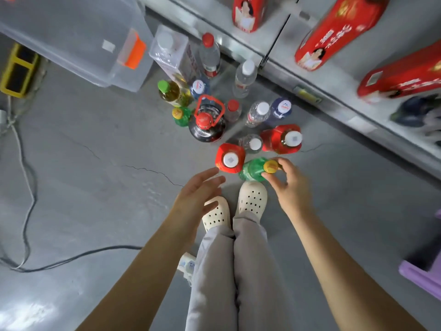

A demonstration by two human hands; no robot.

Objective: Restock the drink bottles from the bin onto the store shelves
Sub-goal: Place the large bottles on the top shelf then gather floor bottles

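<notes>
View from the head, looking down at the floor. The right hand (292, 185) grasps the green bottle (254, 169), its thumb and fingertips pinching the yellow cap (270, 166). The bottle leans with its cap toward that hand, just ahead of the white clogs (253, 197); whether its base touches the floor cannot be told. The left hand (198, 192) is released, with its fingers straight and spread, holding nothing. Its fingertips lie just beside a red bottle (230, 158) with a white cap, which stands touching the green bottle.

Beyond these stand the other drinks, all upright on the grey floor:
- a second red bottle (281, 139) with a white cap
- a small clear bottle (251, 143) between the two red ones
- a dark jug (207, 123) with a red carrying handle
- a second green bottle (181, 115) just left of the jug
- a bottle of yellow liquid (169, 91) with a green cap
- several clear water bottles and two blue ones farther back

The clear bin (71, 37), with an orange latch (133, 50), sits at the upper left, well apart from the hands. The grey shelf (286, 68) runs along the upper right and carries red packages (338, 27) lying on their sides. A dark cable (71, 258) crosses the floor at the left, and a purple stool (424, 278) shows at the right edge.
</notes>
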